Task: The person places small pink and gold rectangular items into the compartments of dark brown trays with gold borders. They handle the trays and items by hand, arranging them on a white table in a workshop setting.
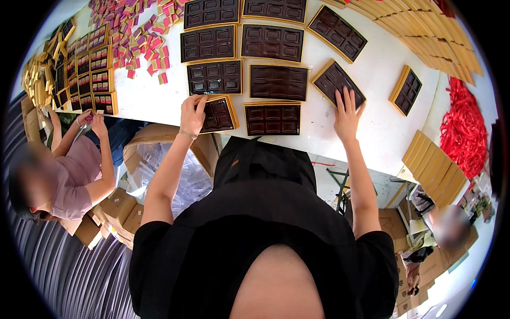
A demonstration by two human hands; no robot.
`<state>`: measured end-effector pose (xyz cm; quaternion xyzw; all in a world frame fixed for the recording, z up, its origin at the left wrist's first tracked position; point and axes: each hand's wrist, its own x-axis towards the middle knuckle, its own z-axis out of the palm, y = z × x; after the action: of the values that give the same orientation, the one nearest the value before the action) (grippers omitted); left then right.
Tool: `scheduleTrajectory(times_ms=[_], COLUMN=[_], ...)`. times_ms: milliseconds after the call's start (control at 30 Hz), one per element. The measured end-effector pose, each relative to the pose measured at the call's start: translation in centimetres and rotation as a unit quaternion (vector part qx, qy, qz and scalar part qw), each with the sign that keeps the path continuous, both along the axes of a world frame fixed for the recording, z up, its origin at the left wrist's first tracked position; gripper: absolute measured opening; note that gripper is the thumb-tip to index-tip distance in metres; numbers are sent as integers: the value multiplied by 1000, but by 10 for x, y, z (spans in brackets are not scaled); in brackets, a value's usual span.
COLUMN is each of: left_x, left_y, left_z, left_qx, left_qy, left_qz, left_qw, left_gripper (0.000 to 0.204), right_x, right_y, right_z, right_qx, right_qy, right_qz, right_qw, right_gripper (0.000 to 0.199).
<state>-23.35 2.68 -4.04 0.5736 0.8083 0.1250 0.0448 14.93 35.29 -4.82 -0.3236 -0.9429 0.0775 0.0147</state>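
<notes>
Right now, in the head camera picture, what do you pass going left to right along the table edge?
Co-worker's hands → left hand on a gold-edged tray → brown tray → right hand on a tilted tray → red ribbons.

Glossy dark plastic tray (219, 115) in a gold card box at ten o'clock; matt white table (382, 133); shiny red ribbons (463, 127) at three o'clock.

Bright, even light falls on the white worktop (372, 127), which shines pale. Shadows are soft and small. The dark trays show little glints. Straight edges bend near the black round rim. Faces are blurred.
</notes>
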Motion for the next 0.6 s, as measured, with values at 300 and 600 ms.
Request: scheduleTrajectory(times_ms=[300, 600], left_x=[12, 5], left_y=[21, 54], left_z=[12, -11], left_qx=[-2, -96], left_qy=[3, 61], left_qz=[12, -15], left_qw=[1000, 993], left_gripper=[65, 55], right_x=[5, 172], right_y=[133, 96], right_z=[-1, -54], right_qx=[144, 92], right_qy=[138, 25], right_qz=[-184, -296], right_qw=[962, 950], right_gripper=[75, 67])
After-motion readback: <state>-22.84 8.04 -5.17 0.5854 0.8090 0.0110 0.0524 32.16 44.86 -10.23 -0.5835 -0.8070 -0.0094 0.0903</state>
